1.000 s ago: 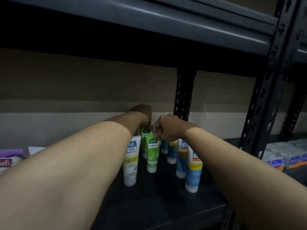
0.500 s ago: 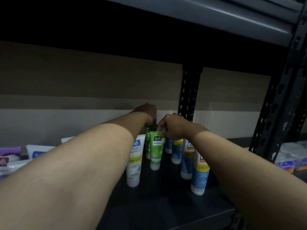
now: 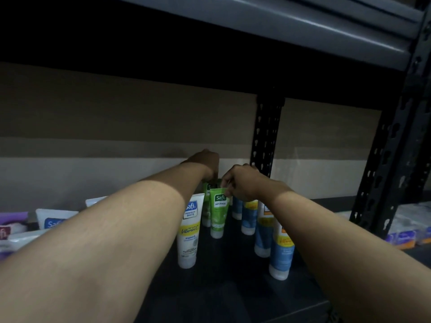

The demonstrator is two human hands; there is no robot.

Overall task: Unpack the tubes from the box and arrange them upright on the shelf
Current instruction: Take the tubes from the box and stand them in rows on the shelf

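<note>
One green tube (image 3: 218, 213) upright on shelf (image 3: 233, 287), right hand (image 3: 242, 183) pinching

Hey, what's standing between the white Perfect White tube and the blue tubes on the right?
In the head view, a green Naturals tube stands upright there, its top pinched by the right hand, with a second green tube just behind it.

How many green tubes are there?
2: the front green plastic tube, pinched by the right hand; the rear green tube behind it, below the left hand. Others may be hidden.
</note>
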